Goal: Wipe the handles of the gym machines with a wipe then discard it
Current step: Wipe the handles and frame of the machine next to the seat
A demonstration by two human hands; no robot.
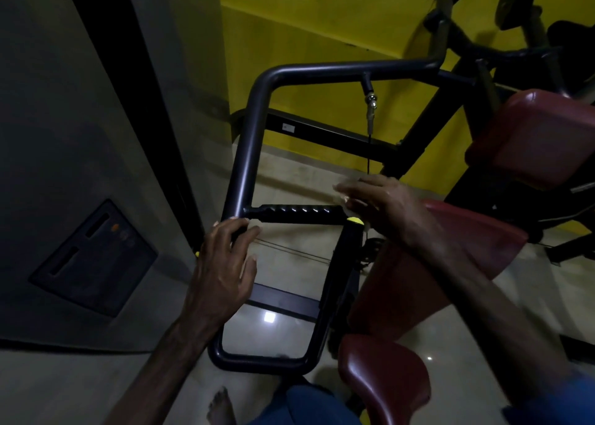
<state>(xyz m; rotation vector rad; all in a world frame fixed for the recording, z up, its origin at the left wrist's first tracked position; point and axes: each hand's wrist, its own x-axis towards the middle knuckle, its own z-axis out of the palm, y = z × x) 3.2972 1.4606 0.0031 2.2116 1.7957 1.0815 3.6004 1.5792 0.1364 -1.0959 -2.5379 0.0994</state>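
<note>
Wipe (pixel 349 206) under right hand (pixel 376 199) at handle (pixel 296 213) end.

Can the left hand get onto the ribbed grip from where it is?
Probably yes: the left hand sits by the ribbed grip's left end, nothing between; the right hand with the wipe covers only the right end.

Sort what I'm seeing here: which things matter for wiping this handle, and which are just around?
In play:
- ribbed black handle
- white wipe held by the right hand
- left hand at the frame bar

Just around:
- maroon seat pads
- cable clip
- dark wall panel
</note>
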